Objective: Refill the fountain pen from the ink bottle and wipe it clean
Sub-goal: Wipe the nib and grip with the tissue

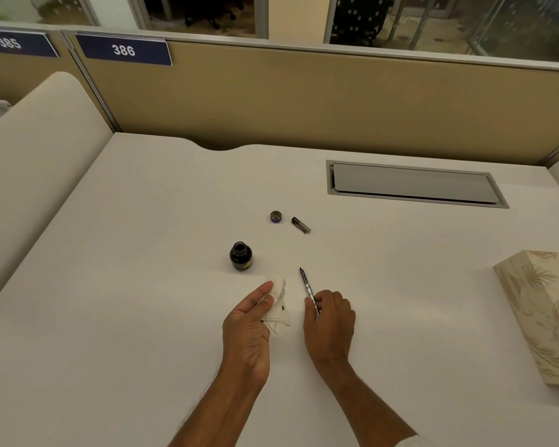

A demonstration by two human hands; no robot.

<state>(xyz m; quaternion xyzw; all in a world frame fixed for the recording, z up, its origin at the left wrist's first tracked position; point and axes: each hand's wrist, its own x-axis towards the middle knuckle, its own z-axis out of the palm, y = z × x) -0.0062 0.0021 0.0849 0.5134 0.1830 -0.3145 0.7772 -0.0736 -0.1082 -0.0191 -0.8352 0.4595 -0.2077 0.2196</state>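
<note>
My right hand (329, 321) holds the fountain pen (308, 287) by its barrel, nib pointing away and slightly left, uncapped. My left hand (249, 330) grips a crumpled white tissue (279, 304) with a small dark ink mark on it, a short gap left of the pen. The open ink bottle (241, 256) stands upright just beyond the tissue. Its round lid (276, 216) lies farther back, and the pen cap (300, 225) lies on its side to the right of the lid.
A patterned tissue box (536, 314) stands at the desk's right edge. A grey cable hatch (413, 183) is set into the white desk (142, 285) at the back right. A tan partition (304, 98) closes the far side.
</note>
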